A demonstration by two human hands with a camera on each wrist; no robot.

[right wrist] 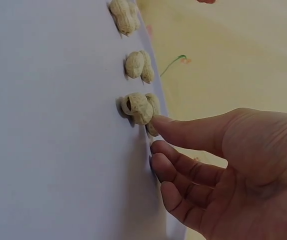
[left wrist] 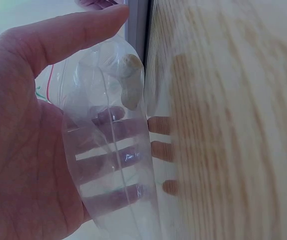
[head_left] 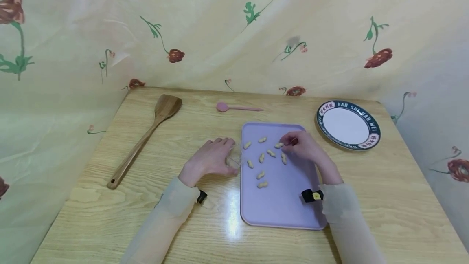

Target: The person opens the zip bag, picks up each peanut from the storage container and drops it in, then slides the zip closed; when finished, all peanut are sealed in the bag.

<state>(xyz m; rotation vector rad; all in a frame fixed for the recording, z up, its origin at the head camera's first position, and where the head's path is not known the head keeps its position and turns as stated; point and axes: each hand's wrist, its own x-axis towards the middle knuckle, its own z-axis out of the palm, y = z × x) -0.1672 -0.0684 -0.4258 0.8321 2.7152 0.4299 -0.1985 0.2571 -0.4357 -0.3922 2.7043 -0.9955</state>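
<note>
On the purple tray (head_left: 283, 209), the peanut (head_left: 279, 145) that the right grip (head_left: 302, 144) pinches could slip if squeezed off-centre, and the clear bag (left wrist: 106, 87) (held in the left grip (head_left: 214, 158), just beside the tray) could sag if tipped.

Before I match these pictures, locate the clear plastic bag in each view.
Left wrist: clear plastic bag in the middle.
Head: faint, just below centre, between the left hand and the lilac tray.
Right wrist: not in it.
Shared landmark: the lilac tray, in all three.
</note>
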